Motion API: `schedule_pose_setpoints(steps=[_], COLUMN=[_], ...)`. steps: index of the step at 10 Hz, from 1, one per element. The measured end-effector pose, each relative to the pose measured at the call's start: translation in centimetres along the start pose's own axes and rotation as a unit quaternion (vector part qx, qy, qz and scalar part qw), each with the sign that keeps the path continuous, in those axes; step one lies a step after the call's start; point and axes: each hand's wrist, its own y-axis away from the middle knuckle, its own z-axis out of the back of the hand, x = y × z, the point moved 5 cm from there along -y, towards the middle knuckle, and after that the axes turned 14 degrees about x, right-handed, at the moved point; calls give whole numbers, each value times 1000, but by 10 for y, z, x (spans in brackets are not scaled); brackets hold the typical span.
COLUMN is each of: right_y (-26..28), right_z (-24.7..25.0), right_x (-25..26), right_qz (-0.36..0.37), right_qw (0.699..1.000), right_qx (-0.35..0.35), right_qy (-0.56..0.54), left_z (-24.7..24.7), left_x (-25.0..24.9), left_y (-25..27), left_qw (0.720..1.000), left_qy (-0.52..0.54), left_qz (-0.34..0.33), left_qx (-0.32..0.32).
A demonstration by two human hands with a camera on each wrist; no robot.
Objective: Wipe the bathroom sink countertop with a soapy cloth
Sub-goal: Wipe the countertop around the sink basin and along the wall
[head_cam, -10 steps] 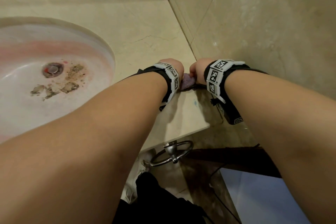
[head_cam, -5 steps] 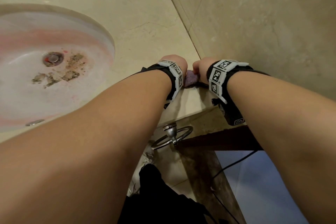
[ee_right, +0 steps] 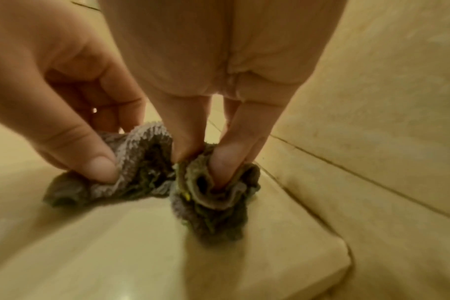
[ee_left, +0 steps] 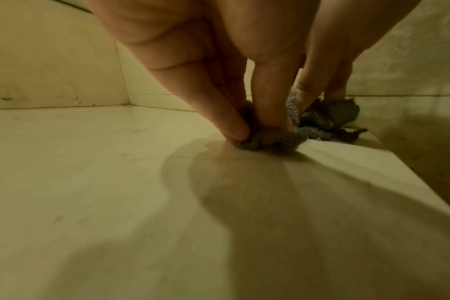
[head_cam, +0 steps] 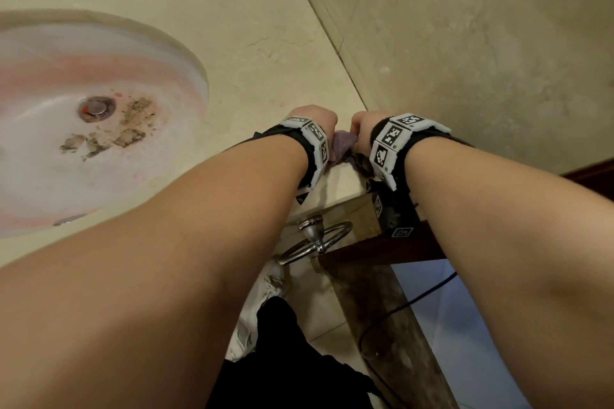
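Observation:
A small grey-purple terry cloth [head_cam: 342,149] [ee_right: 147,172] [ee_left: 270,140] lies bunched on the beige stone countertop [head_cam: 259,53], at its front right corner by the wall. My left hand [head_cam: 315,121] [ee_left: 247,125] pinches the cloth's left part between thumb and fingers. Beside it my right hand [head_cam: 363,124] [ee_right: 206,162] pinches the right part, with fingertips pushed into its folds. Both hands hold the cloth down against the stone.
The oval sink basin [head_cam: 76,129] with brown grime near its drain [head_cam: 97,108] lies to the left. A tiled wall [head_cam: 465,43] runs close along the right. Below the counter edge hangs a metal towel ring [head_cam: 315,241]; a dark cable [head_cam: 415,299] crosses the floor.
Both hands stay together on the cloth at the counter's front right corner. The head view has shifted slightly; the hands have barely moved.

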Motion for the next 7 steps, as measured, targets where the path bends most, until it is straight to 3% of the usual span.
schedule_pose_setpoints(steps=[2,3,5,7], right_y=[-11,-13,-3,2], right_z=[9,22,61,51], right_x=[10,13,15,16], right_qz=[3,0,42,24], right_qw=[998,997,962,997], right_qx=[45,4,-5,14], right_qy=[-32,-83,-271,-76], left_z=[3,16,52,33], left_x=[15,21,28,21], left_y=[-2,3,13,11], left_qw=[995,988,977,975], left_qy=[100,152,207,212], left_qz=[-7,-12,-29,-17], left_qx=[12,-12,-33,68])
